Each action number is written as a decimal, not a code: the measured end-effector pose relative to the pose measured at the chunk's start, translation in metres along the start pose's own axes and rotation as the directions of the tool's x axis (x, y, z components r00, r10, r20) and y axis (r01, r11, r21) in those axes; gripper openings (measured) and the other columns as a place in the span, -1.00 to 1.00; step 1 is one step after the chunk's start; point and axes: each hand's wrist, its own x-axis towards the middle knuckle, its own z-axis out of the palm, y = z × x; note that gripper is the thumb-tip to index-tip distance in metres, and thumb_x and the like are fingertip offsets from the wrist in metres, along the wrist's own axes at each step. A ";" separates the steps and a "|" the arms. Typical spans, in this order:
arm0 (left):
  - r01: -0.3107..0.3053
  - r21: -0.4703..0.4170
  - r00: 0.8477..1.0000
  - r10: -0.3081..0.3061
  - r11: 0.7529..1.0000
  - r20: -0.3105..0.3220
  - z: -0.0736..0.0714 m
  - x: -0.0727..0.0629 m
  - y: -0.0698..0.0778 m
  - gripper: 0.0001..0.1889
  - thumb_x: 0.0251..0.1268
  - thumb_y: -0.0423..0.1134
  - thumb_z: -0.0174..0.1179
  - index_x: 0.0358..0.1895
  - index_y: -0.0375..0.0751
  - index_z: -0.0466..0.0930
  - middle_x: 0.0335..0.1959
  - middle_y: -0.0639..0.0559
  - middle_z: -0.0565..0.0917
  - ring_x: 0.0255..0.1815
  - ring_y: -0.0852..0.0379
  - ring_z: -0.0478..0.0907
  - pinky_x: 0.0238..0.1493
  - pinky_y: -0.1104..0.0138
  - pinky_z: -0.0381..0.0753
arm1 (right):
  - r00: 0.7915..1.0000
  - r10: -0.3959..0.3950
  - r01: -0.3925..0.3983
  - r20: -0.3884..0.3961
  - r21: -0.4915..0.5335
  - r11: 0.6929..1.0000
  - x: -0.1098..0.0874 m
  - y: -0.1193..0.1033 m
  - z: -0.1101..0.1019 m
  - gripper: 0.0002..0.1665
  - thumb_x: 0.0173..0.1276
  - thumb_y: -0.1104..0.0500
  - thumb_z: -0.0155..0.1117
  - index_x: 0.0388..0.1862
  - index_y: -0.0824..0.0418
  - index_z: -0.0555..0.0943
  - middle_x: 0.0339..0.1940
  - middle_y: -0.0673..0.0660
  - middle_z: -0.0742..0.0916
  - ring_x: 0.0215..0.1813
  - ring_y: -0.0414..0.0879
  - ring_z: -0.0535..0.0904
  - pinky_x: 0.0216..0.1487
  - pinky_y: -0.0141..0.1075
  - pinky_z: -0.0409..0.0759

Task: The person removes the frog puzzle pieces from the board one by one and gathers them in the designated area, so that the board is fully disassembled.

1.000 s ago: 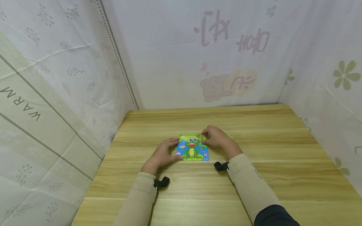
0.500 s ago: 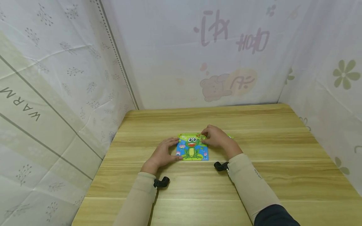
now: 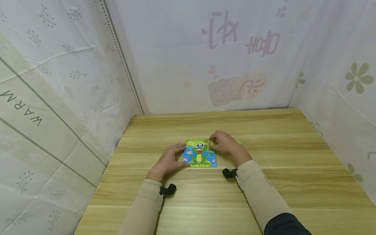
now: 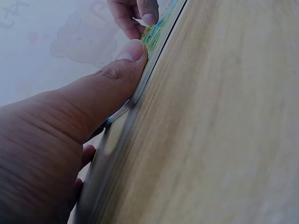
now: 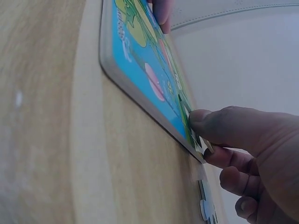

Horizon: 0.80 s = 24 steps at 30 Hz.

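Note:
A square frog jigsaw puzzle (image 3: 199,159) lies flat on the table, showing a green frog on a blue and green ground. At its left side rests my left hand (image 3: 168,160), thumb (image 4: 133,51) on the near left corner and fairly straight fingers by the upper left. My right hand (image 3: 224,143) is at the puzzle's upper right corner. There its thumb and index finger pinch a thin jigsaw piece (image 5: 207,145), which stands slightly tilted above the puzzle surface in the right wrist view. Most of that piece is hidden by the fingers.
Another jigsaw piece (image 5: 204,205) with a rounded knob lies beyond the puzzle, partly hidden behind my right wrist in the head view. The wooden table (image 3: 196,209) has patterned cloth (image 3: 176,65) hanging behind it and at both sides.

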 end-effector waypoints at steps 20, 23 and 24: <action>0.002 0.000 1.000 -0.002 1.000 0.000 0.000 0.000 0.000 -0.05 0.08 0.24 0.58 0.54 -0.02 0.45 0.60 0.13 0.35 0.67 -0.04 0.11 0.62 -0.12 0.10 | 0.999 0.022 -0.021 -0.039 0.041 0.999 -0.004 0.004 -0.005 -0.52 0.41 -0.05 0.51 0.19 0.15 0.73 0.00 0.01 0.64 0.03 -0.03 0.57 0.16 -0.08 0.60; 0.004 -0.002 1.000 -0.004 1.000 0.002 0.000 -0.001 0.000 -0.05 0.08 0.23 0.58 0.55 -0.02 0.45 0.60 0.13 0.35 0.67 -0.05 0.11 0.62 -0.12 0.10 | 0.999 0.029 -0.027 -0.038 0.040 0.999 -0.006 0.006 -0.008 -0.53 0.41 -0.05 0.51 0.20 0.14 0.73 0.00 0.02 0.63 0.03 -0.02 0.55 0.14 -0.09 0.59; 0.004 -0.003 1.000 -0.004 1.000 0.001 -0.001 -0.001 0.000 -0.05 0.08 0.23 0.58 0.55 -0.02 0.45 0.60 0.12 0.35 0.67 -0.05 0.11 0.62 -0.11 0.10 | 0.999 0.031 -0.029 -0.039 0.041 0.999 -0.007 0.006 -0.009 -0.52 0.41 -0.04 0.51 0.20 0.14 0.72 0.01 0.02 0.63 0.03 -0.01 0.55 0.14 -0.08 0.59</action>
